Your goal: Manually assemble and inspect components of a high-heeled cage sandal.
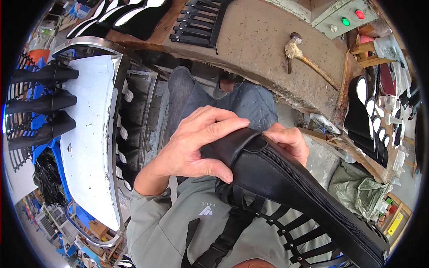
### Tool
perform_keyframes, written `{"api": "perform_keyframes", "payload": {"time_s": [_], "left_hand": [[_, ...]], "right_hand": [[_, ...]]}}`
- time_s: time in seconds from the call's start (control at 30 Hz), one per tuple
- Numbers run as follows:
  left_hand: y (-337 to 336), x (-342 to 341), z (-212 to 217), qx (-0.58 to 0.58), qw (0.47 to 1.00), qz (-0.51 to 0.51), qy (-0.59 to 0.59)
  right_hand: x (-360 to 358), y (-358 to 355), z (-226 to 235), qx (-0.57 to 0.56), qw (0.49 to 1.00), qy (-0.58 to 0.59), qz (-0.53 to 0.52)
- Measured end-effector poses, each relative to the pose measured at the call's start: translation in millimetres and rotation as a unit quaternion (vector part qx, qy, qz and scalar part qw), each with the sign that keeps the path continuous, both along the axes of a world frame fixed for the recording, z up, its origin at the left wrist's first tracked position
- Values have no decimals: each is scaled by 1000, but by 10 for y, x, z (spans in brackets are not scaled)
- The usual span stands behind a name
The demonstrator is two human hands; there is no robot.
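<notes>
A tall black leather boot (281, 178) lies at a slant across my front, with its rounded foot end toward the middle of the view and its shaft running to the lower right. Along its side runs a black zipper (308, 185), ending near a small rounded leather tab. Black riveted straps (292, 236) hang beside the shaft. My left hand (194, 140) wraps over the foot end, fingers on top and thumb on the near side. On the far side, my right hand (288, 140) presses with bent fingers by the tab; some of its fingertips are hidden behind the leather.
On the workbench (259, 40) lie a hammer (301, 53) and a black strapped piece (196, 22). Black insole-shaped pieces (364, 111) are stacked at right. A white-topped rack (89, 138) stands left, beside several black boots (42, 100). A control box (346, 20) sits far right.
</notes>
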State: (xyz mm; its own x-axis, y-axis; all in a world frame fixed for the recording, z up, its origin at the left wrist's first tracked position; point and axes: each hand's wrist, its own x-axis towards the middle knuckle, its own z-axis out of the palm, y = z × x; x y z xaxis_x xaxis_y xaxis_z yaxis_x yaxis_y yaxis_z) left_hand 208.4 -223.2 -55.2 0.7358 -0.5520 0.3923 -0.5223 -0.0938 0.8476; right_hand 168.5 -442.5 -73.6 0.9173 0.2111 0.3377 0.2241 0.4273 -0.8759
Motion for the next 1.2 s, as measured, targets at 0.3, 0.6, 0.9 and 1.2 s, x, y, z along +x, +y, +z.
{"api": "perform_keyframes", "payload": {"time_s": [0.3,0.6,0.9,1.2], "left_hand": [[-59,31,74,51,996,-14,-72],[-183,40,275,103,989,-16,-107],[-286,25,304,93,988,1,-124],[-359,111,111,53,982,60,-172]], "right_hand": [[-28,-81,44,-51,998,-12,-35],[16,-195,238,-247,955,-131,-102],[191,-326,431,-379,878,-284,-64],[479,-276,268,-268,959,-62,64]]}}
